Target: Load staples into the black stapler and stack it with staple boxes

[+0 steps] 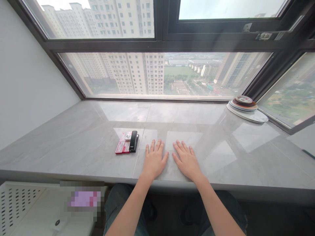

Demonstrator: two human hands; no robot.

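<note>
Nearest me, the person's knees in worn blue denim [118, 198] are showing below the counter edge, with a white perforated plastic basket [18, 200] standing to their left. On the grey, marble-patterned glossy countertop [73, 141], the left hand [154, 160] and the right hand [187, 160] are lying palms down, side by side and apart, fingers spreading, gripping nothing. Just beyond and to the left of the left hand, untouched, a long black stapler [133, 141] is lying alongside flat red-and-white cardboard boxes [120, 147]; whether its base is resting on them or on the counter, I cannot tell. A smaller white box [128, 136] is sitting on top of them, beside the stapler. The stapler is looking stiff, sturdy and moderately weighty, with a smooth body best taken across its middle from both sides; the boxes are seeming light and easily dented, better held by their edges. Pale lettering is showing on the stapler's near end, and print is covering the boxes, but everything is too small for reading. Farther off, a stack of round, plate-like discs [242, 104] is standing by the right-hand corner, its top one bearing illegible markings. Behind, a dark-framed window [158, 46] is looking out on pale tower blocks [133, 72].
</note>
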